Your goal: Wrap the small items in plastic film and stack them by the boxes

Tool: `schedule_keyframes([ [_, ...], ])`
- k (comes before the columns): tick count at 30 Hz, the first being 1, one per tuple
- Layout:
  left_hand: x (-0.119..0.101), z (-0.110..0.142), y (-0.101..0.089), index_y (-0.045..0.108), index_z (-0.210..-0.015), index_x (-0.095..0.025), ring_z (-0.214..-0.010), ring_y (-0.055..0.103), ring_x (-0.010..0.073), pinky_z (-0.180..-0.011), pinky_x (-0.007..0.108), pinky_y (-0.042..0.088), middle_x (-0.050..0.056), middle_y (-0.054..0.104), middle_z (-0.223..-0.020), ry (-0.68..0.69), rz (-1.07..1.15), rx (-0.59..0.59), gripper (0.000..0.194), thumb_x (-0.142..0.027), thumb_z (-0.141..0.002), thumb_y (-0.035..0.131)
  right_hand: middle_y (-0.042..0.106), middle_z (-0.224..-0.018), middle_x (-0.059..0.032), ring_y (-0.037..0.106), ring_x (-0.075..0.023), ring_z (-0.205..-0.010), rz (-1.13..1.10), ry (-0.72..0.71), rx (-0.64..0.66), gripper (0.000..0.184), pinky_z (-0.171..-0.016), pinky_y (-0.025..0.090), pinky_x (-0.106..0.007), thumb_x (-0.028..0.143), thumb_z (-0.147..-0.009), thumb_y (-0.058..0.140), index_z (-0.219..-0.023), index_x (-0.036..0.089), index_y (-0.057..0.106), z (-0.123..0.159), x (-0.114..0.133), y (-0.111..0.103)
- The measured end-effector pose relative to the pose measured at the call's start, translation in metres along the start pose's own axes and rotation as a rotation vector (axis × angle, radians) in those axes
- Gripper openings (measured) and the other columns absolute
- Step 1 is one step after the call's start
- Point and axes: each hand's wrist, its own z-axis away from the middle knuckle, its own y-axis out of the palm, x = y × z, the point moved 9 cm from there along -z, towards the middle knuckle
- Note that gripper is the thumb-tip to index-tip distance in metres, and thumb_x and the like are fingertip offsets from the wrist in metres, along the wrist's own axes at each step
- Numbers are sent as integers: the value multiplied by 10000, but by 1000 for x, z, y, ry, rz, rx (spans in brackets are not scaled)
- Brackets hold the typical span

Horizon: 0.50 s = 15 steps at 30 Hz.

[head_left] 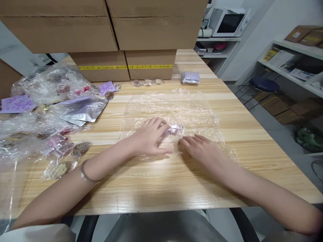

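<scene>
Both hands, left hand point(148, 137) and right hand point(199, 148), press a clear bag point(176, 107) holding a small packet point(174, 130).

White walls point(285, 16) and shelves point(290, 64) fill the upper right; a dark stool point(263, 84) stands on grey floor point(275, 134).

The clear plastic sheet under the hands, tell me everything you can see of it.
The clear plastic sheet is thin, see-through and crinkled, lying spread flat on the wooden table. The left hand and right hand press on its near part, beside a small wrapped packet. Whether it is a bag cannot be told.
</scene>
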Motion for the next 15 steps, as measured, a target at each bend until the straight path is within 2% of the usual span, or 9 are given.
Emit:
schedule_keyframes([
  [2, -2, 23, 3, 382, -1465, -124, -1418, 309, 374, -1158, 509, 275, 189, 412, -1488, -12, -112, 94, 774, -487, -824, 621, 734, -914, -88, 690, -223, -807, -46, 15, 43, 311, -816, 516, -345, -42, -828, 474, -986, 142, 669, 3, -14, -1],
  [4, 10, 43, 0, 294, -1518, -141, -1492, 174, 369, -1193, 522, 197, 169, 299, -1584, -80, -202, 157, 757, -349, -841, 561, 737, -932, -95, 697, -233, -850, -52, 58, 47, 345, -874, 503, -364, -60, -805, 455, -991, 135, 671, 5, -31, -3],
  [6, 28, 56, -9, 321, -1507, -149, -1500, 147, 383, -1190, 545, 191, 165, 246, -1611, -168, -258, 181, 710, -311, -847, 526, 733, -1004, -117, 692, -260, -957, -25, 136, 21, 390, -972, 462, -414, -69, -789, 428, -1022, 124, 675, 8, -51, -7],
  [8, 40, 64, -21, 390, -1462, -149, -1460, 253, 393, -1155, 541, 271, 181, 301, -1576, -217, -259, 162, 649, -378, -869, 523, 720, -1076, -129, 674, -284, -1033, -16, 212, 4, 416, -1023, 421, -463, -54, -784, 413, -1052, 128, 674, 11, -70, -9],
  [10, 39, 66, -28, 445, -1404, -149, -1331, 442, 361, -1068, 487, 400, 187, 430, -1468, -231, -196, 120, 630, -501, -887, 519, 711, -1104, -127, 674, -294, -1022, -63, 276, 0, 402, -978, 443, -469, -11, -791, 418, -1063, 146, 669, 12, -87, -8],
  [13, 21, 63, -18, 516, -1280, -134, -1062, 585, 301, -894, 429, 505, 166, 564, -1249, -209, -106, 107, 663, -636, -847, 542, 717, -1062, -93, 684, -261, -913, -272, 317, -26, 320, -783, 497, -384, 105, -833, 428, -1048, 189, 650, 10, -106, -4],
  [15, 9, 61, -4, 559, -1163, -123, -982, 588, 297, -846, 434, 506, 156, 591, -1137, -195, -141, 126, 524, -545, -853, 568, 721, -1002, -63, 677, -233, -857, -418, 299, -52, 271, -706, 489, -342, 179, -848, 437, -1030, 212, 634, 6, -113, 0],
])
